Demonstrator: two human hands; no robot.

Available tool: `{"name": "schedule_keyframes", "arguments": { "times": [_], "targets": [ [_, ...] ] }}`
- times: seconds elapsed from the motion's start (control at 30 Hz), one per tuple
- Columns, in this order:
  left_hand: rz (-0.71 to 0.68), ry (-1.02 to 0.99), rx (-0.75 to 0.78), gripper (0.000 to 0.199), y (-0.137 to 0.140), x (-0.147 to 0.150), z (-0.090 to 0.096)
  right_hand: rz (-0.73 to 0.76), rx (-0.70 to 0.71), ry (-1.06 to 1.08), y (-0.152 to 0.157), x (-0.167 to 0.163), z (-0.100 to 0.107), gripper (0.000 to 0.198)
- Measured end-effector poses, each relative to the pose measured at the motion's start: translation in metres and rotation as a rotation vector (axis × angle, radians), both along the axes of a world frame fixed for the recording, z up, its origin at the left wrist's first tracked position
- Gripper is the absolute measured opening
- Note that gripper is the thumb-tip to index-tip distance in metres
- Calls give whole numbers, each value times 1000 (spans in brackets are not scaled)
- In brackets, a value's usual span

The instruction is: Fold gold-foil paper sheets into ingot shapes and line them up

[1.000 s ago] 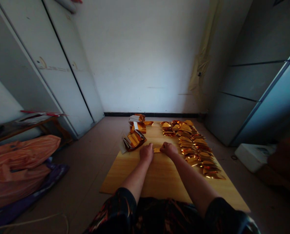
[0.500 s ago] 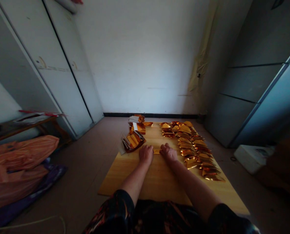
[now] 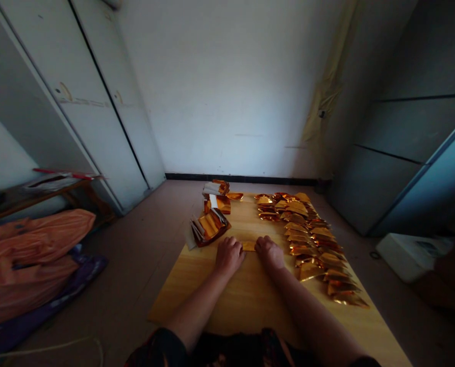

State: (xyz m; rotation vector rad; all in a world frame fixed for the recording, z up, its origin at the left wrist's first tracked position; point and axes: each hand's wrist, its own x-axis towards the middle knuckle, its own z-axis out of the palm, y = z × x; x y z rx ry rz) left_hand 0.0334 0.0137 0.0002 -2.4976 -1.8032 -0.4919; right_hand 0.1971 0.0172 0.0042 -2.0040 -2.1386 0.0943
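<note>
A narrow folded strip of gold foil paper (image 3: 249, 246) lies low over the wooden table (image 3: 246, 295), stretched between my two hands. Its left end is in the closed fingers of my left hand (image 3: 229, 253). Closed fingers of my right hand (image 3: 269, 252) grip the other end. The ends themselves are hidden under the fingers. Just beyond my left hand sits a stack of gold foil paper sheets (image 3: 211, 224) with pale backing. To the right of my right hand, folded gold foil pieces (image 3: 298, 237) stand in overlapping rows.
More gold paper bundles (image 3: 218, 204) lie toward the table's far left edge. A white wall (image 3: 227, 92) rises behind the table. Grey cabinets (image 3: 97, 102) stand at left, a large grey fridge-like unit (image 3: 388, 168) at right. A white box (image 3: 407, 255) sits on the floor.
The view has tilted and shifted slightly, so the table sits a little lower. Both hands keep hold of the gold paper strip, with little other visible change.
</note>
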Motion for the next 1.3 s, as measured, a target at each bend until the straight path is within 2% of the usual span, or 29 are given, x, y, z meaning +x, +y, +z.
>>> {"name": "schedule_keyframes", "arguments": {
  "times": [0.33,0.6,0.87,1.17,1.3],
  "targets": [
    [9,-56,37,8,1,-2,-3,33,36,11,1,0,0,19],
    [23,-45,43,8,20,3,0,51,45,45,24,6,-5,19],
    [30,-46,52,8,39,5,-5,48,57,73,46,9,-11,19],
    [48,-33,45,8,52,13,-4,49,57,54,59,15,-10,20],
    [72,-97,28,8,55,13,-6,44,55,88,61,17,-11,20]
  ]
}}
